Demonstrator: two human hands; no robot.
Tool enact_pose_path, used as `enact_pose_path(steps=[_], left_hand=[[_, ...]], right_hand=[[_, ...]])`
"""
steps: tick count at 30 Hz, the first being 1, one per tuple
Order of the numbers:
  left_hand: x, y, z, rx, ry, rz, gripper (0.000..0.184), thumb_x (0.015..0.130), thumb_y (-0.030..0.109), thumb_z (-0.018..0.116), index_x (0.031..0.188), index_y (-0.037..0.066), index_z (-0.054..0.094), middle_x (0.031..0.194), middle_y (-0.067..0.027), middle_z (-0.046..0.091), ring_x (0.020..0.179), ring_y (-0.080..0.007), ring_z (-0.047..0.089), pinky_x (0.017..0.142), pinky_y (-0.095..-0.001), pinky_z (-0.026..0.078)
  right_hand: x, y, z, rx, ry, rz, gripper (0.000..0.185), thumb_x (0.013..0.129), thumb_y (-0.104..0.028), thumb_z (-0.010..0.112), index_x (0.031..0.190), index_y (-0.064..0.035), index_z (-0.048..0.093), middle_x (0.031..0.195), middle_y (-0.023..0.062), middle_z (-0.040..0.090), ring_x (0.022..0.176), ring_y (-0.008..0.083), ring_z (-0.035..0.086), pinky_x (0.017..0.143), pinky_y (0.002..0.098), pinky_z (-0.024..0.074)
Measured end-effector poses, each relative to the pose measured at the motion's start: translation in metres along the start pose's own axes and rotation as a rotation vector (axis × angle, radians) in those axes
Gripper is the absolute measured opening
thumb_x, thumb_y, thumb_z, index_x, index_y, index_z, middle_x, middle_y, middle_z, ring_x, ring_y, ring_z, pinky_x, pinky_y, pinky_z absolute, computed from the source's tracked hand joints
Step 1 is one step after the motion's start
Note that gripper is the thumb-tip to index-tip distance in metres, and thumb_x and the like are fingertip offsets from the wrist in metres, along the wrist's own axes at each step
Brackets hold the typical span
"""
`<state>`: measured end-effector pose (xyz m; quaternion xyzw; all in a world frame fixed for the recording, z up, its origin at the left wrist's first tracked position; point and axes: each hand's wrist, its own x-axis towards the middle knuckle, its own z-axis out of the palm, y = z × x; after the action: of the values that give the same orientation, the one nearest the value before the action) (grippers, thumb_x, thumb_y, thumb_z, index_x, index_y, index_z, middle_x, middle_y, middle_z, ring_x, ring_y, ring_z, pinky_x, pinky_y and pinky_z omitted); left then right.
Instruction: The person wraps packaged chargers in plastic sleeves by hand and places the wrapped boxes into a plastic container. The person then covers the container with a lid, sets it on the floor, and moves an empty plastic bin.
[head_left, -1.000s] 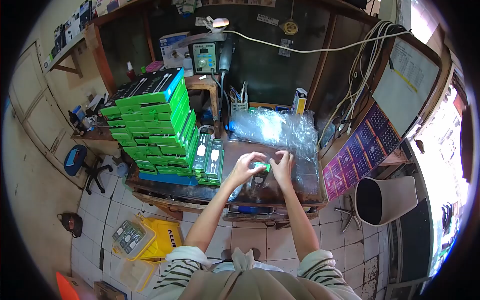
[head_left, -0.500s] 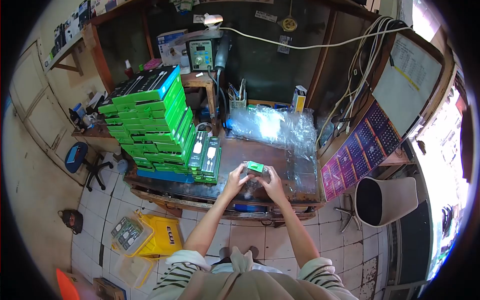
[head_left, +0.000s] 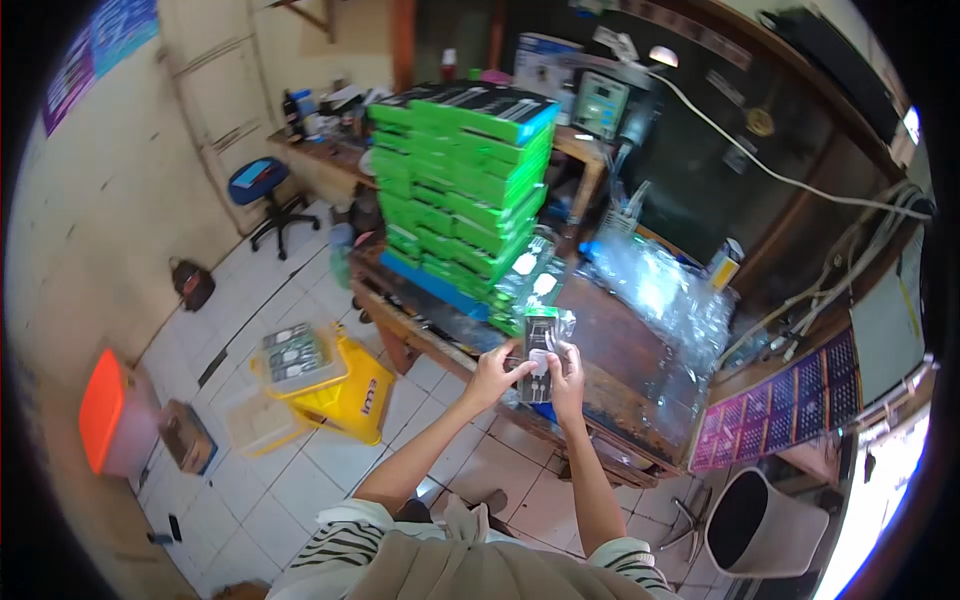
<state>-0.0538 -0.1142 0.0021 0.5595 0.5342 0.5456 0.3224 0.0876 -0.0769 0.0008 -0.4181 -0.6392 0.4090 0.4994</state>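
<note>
A slim black product box [head_left: 540,338] with a green top end and a pale device pictured on its front is held up between my two hands at the desk's front edge. My left hand [head_left: 494,378] closes on its left side, thumb across the front. On the right side, my right hand [head_left: 567,385] grips it with the thumb on the front. Clear plastic film shows at its upper right edge. Just beyond, similar boxes [head_left: 538,280] lie in a low pile beside a tall stack of green-sided boxes [head_left: 460,185].
Crumpled clear plastic wrap [head_left: 655,300] covers the right of the wooden desk [head_left: 600,350]. A yellow container [head_left: 358,395] stands on the floor left, beside a clear tub of boxes [head_left: 292,352]. A white chair [head_left: 770,525] is at right, cables [head_left: 840,265] above it.
The view has swung left. The box, seen end-on before, is now turned with its front face showing. Both hands still hold it.
</note>
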Motion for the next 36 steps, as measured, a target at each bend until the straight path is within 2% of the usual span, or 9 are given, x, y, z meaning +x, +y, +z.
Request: enact_pose_path(steps=[2,7,10,17,18,23,29,30,36], left_hand=[[-0.027,-0.02,-0.03,-0.162,0.125,-0.1,0.039,0.077,0.022,0.067,0.103,-0.003,0.054,0.088,-0.0109,0.064,0.078,-0.0125,0.061,0.068,-0.0258,0.048],[-0.083,-0.047,-0.125,-0.131,0.342,-0.162,0.038,0.078,0.022,0.066,0.103,-0.003,0.053,0.087,-0.0097,0.064,0.078,-0.0104,0.06,0.068,-0.0241,0.048],[-0.122,-0.05,-0.189,-0.052,0.398,-0.238,0.031,0.082,0.02,0.061,0.102,-0.001,0.053,0.092,-0.0081,0.062,0.084,-0.0107,0.058,0.074,-0.0245,0.046],[-0.19,-0.064,-0.299,0.131,0.599,-0.336,0.035,0.081,0.022,0.062,0.104,-0.002,0.053,0.086,-0.0081,0.062,0.079,-0.0109,0.06,0.065,-0.0228,0.049],[-0.197,-0.099,-0.309,0.027,0.652,-0.32,0.036,0.082,0.022,0.062,0.106,-0.004,0.053,0.088,-0.0101,0.061,0.08,-0.0121,0.06,0.066,-0.0233,0.051],[-0.21,-0.102,-0.339,-0.247,0.806,-0.292,0.034,0.08,0.024,0.064,0.093,-0.006,0.057,0.082,-0.0094,0.061,0.072,-0.0136,0.06,0.065,-0.0255,0.052],[-0.203,-0.152,-0.365,-0.476,0.741,-0.513,0.02,0.083,0.02,0.061,0.083,0.001,0.057,0.079,-0.0048,0.057,0.073,-0.0116,0.058,0.069,-0.0227,0.051],[-0.198,-0.16,-0.368,-0.514,0.766,-0.55,0.021,0.083,0.021,0.061,0.084,0.001,0.057,0.079,-0.0051,0.057,0.074,-0.012,0.058,0.07,-0.0227,0.051],[-0.17,-0.217,-0.385,-0.604,0.952,-0.744,0.026,0.083,0.021,0.061,0.089,-0.004,0.056,0.083,-0.0084,0.059,0.076,-0.0156,0.06,0.071,-0.0252,0.052]], right_hand=[[-0.011,-0.011,0.035,-0.017,-0.102,0.014,0.024,0.084,-0.019,0.057,0.092,0.0025,0.049,0.09,0.0093,0.049,0.085,0.0184,0.049,0.078,0.0281,0.0393],[-0.031,0.0,0.145,0.15,-0.397,-0.01,0.022,0.081,-0.013,0.061,0.092,0.0009,0.048,0.099,0.0097,0.053,0.092,0.0166,0.051,0.081,0.0286,0.0398],[-0.056,-0.014,0.21,0.395,-0.708,0.204,0.03,0.081,-0.009,0.061,0.103,-0.0002,0.042,0.1,0.0102,0.056,0.094,0.0134,0.052,0.08,0.0268,0.0423],[-0.109,-0.022,0.345,0.392,-0.801,0.225,0.032,0.079,-0.011,0.063,0.103,0.0014,0.045,0.097,0.0116,0.057,0.092,0.0146,0.055,0.078,0.0254,0.0441],[-0.111,-0.007,0.366,0.376,-0.774,0.188,0.031,0.078,-0.012,0.065,0.1,0.0019,0.048,0.094,0.0111,0.058,0.088,0.014,0.056,0.076,0.0248,0.0447],[-0.108,-0.02,0.409,0.367,-0.875,0.242,0.032,0.076,-0.014,0.067,0.097,0.0024,0.05,0.091,0.0108,0.059,0.084,0.0142,0.057,0.072,0.0239,0.0457],[-0.088,0.025,0.459,0.054,-0.973,0.087,0.03,0.077,-0.015,0.067,0.096,0.0019,0.051,0.083,0.0075,0.059,0.078,0.0114,0.057,0.067,0.0226,0.0458],[-0.081,0.026,0.463,0.043,-1.014,0.131,0.042,0.076,-0.027,0.068,0.104,0.0014,0.052,0.09,0.0123,0.06,0.082,0.0152,0.057,0.071,0.025,0.0458],[-0.047,0.074,0.483,-0.007,-1.045,0.32,0.047,0.076,-0.028,0.069,0.108,-0.0012,0.049,0.092,0.0118,0.058,0.076,0.0167,0.059,0.061,0.0261,0.0494]])
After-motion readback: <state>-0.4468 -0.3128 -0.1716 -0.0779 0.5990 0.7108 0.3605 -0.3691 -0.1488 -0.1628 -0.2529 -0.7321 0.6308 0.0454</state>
